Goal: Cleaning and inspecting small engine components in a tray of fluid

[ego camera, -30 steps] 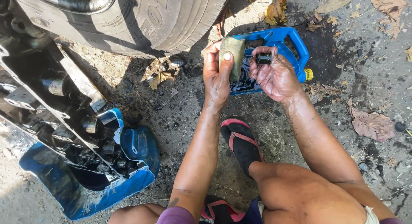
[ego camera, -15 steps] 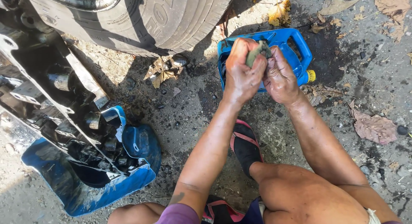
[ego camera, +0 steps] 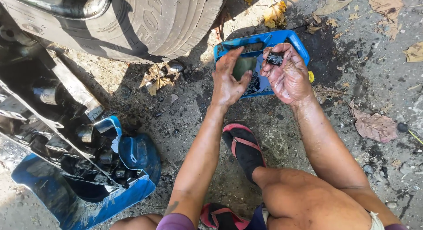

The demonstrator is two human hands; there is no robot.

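Note:
My left hand (ego camera: 229, 82) grips a dirty greenish rag or sponge (ego camera: 243, 66) over a blue plastic tray (ego camera: 294, 41) that lies on the ground. My right hand (ego camera: 288, 76) is palm up beside it and pinches a small black cylindrical metal part (ego camera: 275, 58) in its fingertips. Both hands are smeared with grease and hover just above the tray. The two hands are a little apart, with the rag close to the metal part.
A large car tyre (ego camera: 150, 23) stands at the top left. A greasy metal engine part (ego camera: 57, 124) rests in a cut blue plastic container (ego camera: 132, 164) at the left. My foot in a black and pink sandal (ego camera: 244, 148) rests on oily ground strewn with dry leaves (ego camera: 374, 124).
The hands came together over the tray half a second ago and have now drawn apart; the right hand again shows the small black part, the left keeps the rag.

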